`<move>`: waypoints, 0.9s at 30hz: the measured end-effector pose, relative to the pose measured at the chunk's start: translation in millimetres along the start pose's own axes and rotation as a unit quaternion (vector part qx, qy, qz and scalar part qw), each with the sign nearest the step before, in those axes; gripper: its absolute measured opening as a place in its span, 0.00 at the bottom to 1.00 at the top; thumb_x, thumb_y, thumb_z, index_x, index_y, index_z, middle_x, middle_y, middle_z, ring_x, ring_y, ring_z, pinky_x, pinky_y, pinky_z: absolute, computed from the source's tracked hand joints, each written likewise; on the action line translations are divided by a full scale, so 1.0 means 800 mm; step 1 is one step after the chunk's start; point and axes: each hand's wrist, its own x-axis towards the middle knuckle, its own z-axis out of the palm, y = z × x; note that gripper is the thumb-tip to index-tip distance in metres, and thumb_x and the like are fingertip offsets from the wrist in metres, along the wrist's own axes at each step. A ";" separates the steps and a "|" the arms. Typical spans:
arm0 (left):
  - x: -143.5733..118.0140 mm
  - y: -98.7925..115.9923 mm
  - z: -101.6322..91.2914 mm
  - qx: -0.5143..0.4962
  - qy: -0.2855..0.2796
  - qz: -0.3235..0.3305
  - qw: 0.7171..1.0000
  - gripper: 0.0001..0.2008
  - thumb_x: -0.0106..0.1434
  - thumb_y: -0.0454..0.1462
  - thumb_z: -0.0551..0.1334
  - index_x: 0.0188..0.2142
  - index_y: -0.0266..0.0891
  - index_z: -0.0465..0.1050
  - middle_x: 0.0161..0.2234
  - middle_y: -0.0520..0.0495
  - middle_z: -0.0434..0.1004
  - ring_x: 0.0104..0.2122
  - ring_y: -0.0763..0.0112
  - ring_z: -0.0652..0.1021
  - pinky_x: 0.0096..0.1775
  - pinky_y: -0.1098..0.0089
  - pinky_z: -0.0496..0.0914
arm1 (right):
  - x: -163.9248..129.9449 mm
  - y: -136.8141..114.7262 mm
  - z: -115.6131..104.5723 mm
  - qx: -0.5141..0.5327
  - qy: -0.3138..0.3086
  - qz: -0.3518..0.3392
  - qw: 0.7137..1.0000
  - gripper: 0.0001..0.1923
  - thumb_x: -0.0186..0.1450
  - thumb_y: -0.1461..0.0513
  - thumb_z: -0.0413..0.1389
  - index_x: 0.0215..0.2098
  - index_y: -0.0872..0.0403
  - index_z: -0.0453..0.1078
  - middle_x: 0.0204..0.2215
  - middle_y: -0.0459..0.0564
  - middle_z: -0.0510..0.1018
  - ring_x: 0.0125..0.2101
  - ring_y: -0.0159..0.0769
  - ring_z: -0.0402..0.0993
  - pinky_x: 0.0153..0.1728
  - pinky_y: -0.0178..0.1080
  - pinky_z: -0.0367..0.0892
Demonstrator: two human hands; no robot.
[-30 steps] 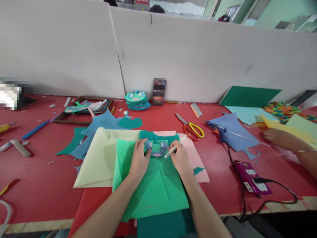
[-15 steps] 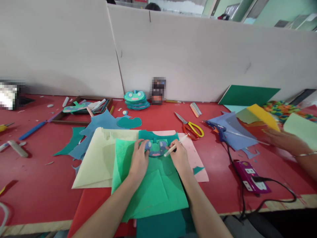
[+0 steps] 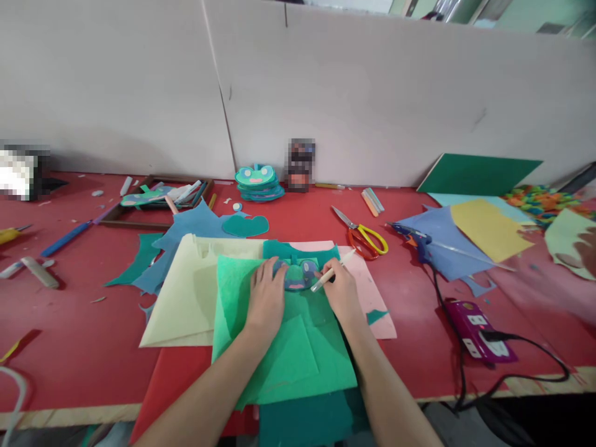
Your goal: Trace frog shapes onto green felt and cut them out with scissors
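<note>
Here, a blue frog face cutout (image 3: pixel 298 276) is pinned flat on the green felt sheet (image 3: pixel 288 347) by the left hand (image 3: pixel 266 298); just right, a pen (image 3: pixel 331 273) is pinched closed in the right hand (image 3: pixel 342 295), its axis slanting away rightward.

The left hand (image 3: pixel 266 297) is covering the near left part of the frog face cut-out (image 3: pixel 298 275), and the pen (image 3: pixel 331 273) is disappearing into the right hand (image 3: pixel 342 293), so its lower end is not showing. At the far left a pixelated patch (image 3: pixel 21 172) is hiding whatever is standing there, and another pixelated block (image 3: pixel 301 164) is masking an object by the far partition. A co-worker's hand (image 3: pixel 585 251) is blurring at the right edge, cut off by the frame.
</note>
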 end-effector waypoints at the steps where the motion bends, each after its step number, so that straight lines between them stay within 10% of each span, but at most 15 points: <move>1: -0.001 0.003 0.000 0.006 -0.018 0.036 0.999 0.17 0.65 0.32 0.49 0.51 0.38 0.66 0.56 0.39 0.62 0.56 0.56 0.62 0.55 0.54 0.59 | 0.000 0.000 0.000 -0.002 0.000 -0.004 1.000 0.07 0.58 0.61 0.51 0.25 0.51 0.56 0.23 0.45 0.66 0.25 0.36 0.64 0.28 0.37 0.60; 7: -0.005 0.014 -0.002 0.005 -0.137 0.137 0.981 0.23 0.65 0.44 0.48 0.58 0.44 0.58 0.62 0.44 0.55 0.61 0.58 0.55 0.60 0.52 0.50 | 0.001 0.003 -0.002 -0.012 -0.006 -0.011 1.000 0.08 0.59 0.59 0.52 0.26 0.51 0.56 0.23 0.45 0.67 0.26 0.37 0.66 0.28 0.37 0.60; 16: -0.001 0.012 -0.002 -0.024 -0.140 0.129 0.981 0.20 0.66 0.39 0.48 0.57 0.44 0.60 0.61 0.46 0.57 0.60 0.62 0.57 0.60 0.55 0.50 | 0.001 -0.002 -0.006 -0.003 0.005 0.009 1.000 0.09 0.59 0.59 0.54 0.27 0.51 0.57 0.25 0.46 0.69 0.28 0.38 0.67 0.31 0.38 0.60; 22: 0.000 0.007 -0.013 -0.013 0.024 -0.081 0.996 0.13 0.64 0.37 0.52 0.47 0.38 0.66 0.47 0.40 0.69 0.47 0.58 0.69 0.48 0.57 0.64 | 0.000 -0.001 -0.007 0.000 -0.008 0.005 1.000 0.08 0.58 0.61 0.54 0.26 0.51 0.56 0.25 0.46 0.69 0.27 0.37 0.67 0.30 0.38 0.61; 27: 0.002 -0.002 -0.012 -0.006 0.009 -0.140 0.990 0.14 0.62 0.37 0.55 0.47 0.38 0.64 0.42 0.42 0.72 0.44 0.55 0.70 0.44 0.57 0.64 | 0.001 -0.001 -0.008 -0.003 -0.011 0.003 1.000 0.08 0.59 0.60 0.54 0.26 0.51 0.57 0.25 0.47 0.69 0.28 0.37 0.67 0.30 0.38 0.61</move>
